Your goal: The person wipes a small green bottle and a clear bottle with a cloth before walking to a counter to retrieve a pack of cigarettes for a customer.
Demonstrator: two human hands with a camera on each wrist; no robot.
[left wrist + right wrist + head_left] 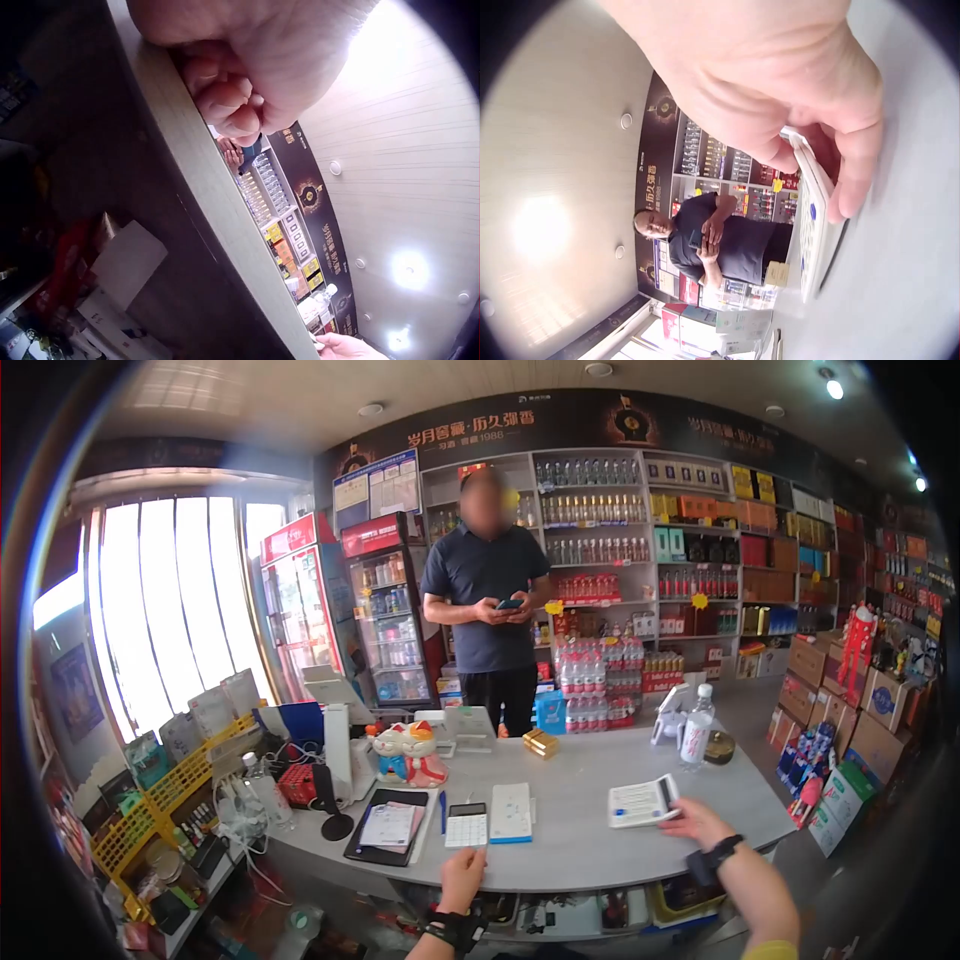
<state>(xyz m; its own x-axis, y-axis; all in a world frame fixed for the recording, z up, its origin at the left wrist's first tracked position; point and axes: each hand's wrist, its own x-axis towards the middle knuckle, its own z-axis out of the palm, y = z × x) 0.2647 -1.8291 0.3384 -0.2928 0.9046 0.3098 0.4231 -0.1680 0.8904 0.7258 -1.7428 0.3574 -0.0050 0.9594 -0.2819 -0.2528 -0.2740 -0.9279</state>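
Observation:
On the right of the desk, my right hand (698, 825) pinches the near right edge of a white calculator-like device (638, 804). The right wrist view shows the thumb and fingers of this hand (780, 82) around one end of the device (815, 217), which is tilted off the desk. My left hand (463, 878) rests at the desk's front edge, just below a white calculator (467, 826). Its fingers are curled with nothing visible in them, as the left wrist view of the hand (255, 67) also shows.
A person (488, 590) stands across the desk (570, 860) holding a phone (510, 603). On the desk are a clipboard (370, 842), a white and blue box (512, 812), cat figurines (410, 754), a gold box (540, 743) and a bottle (697, 728).

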